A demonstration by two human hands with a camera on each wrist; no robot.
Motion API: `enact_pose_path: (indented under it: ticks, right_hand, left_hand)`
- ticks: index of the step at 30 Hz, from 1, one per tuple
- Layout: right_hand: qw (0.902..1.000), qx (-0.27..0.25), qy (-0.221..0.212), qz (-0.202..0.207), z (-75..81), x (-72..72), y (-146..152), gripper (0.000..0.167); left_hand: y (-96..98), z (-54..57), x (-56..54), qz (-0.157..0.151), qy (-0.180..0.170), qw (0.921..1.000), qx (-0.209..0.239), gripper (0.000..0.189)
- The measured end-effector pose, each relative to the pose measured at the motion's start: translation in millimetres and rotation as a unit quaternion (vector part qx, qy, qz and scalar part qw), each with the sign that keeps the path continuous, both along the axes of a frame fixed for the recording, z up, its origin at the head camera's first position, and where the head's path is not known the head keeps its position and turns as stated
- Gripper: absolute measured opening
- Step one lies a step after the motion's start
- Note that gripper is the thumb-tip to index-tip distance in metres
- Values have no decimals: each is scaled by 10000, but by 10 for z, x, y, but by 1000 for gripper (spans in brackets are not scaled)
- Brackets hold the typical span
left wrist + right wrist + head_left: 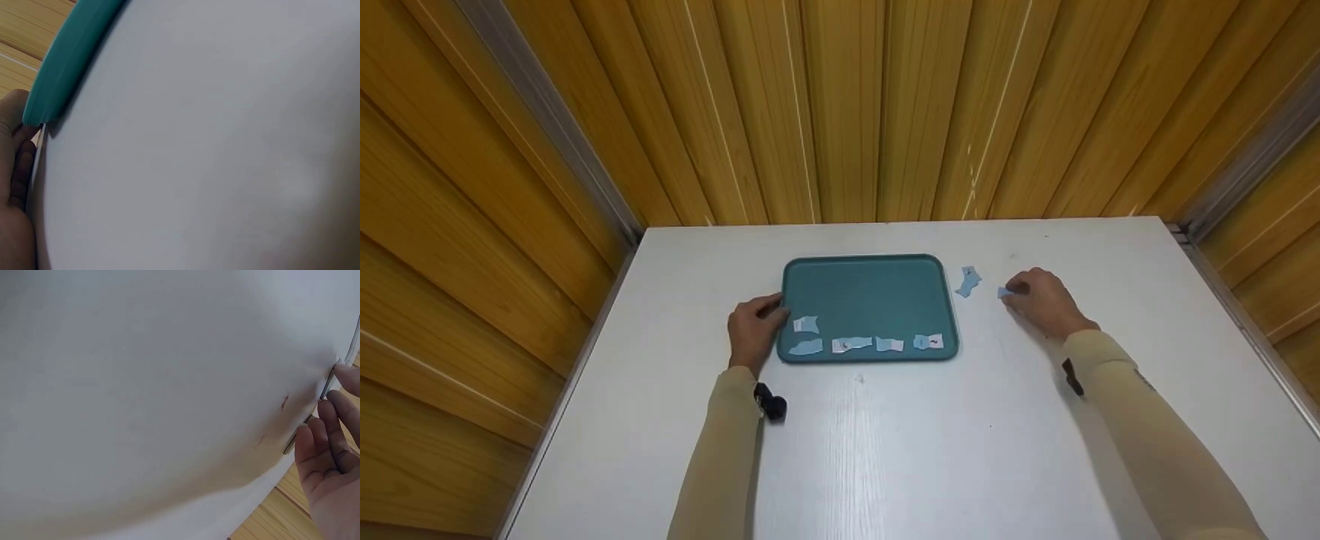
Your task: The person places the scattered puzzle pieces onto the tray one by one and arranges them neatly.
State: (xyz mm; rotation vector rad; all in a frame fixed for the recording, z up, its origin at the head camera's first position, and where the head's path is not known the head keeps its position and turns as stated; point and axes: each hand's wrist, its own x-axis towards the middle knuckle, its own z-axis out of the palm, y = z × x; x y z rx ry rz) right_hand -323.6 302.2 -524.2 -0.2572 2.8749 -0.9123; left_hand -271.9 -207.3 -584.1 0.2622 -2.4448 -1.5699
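Observation:
A green tray (pixel 870 292) lies on the white table. My left hand (pixel 754 330) holds its left edge, thumb at the rim; in the left wrist view the tray's corner (pixel 50 101) shows beside the fingers (pixel 22 169). At right, my right hand (pixel 1046 304) pinches a small light-blue card piece (pixel 1004 292) close over the table. The right wrist view shows this piece (pixel 328 382) edge-on between thumb and fingertips, with another thin piece (pixel 296 437) by the other fingers. A jagged light-blue piece (pixel 968 281) lies between tray and right hand.
Several blue-and-white pieces with irregular edges, one of them a small piece (pixel 889 344), line the tray's near side. Another piece (pixel 806 325) sits above the row at left. Wood-patterned panels (pixel 840 112) stand behind the table (pixel 885 450) and at both sides.

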Motion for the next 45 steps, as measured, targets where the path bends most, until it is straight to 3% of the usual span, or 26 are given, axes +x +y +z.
enact_pose_path:
  ticks: [14, 28, 39, 45]
  right_hand:
    - [9994, 99, -292, -129, 33, -10, -8, 34]
    - [9991, 158, -357, -173, 38, 48, -38, 38]
    - [9996, -149, 143, 178, 26, 60, -191, 32]
    - [9995, -271, -35, 150, 81, 54, -361, 34]
  left_hand:
    - [8, 16, -8, -9, 178, 9998, -1, 32]
    - [12, 36, 19, -41, 138, 9998, 125, 31]
    - [-1, -7, 22, -39, 155, 9998, 103, 33]
    - [-1, -6, 19, -45, 150, 9997, 166, 33]
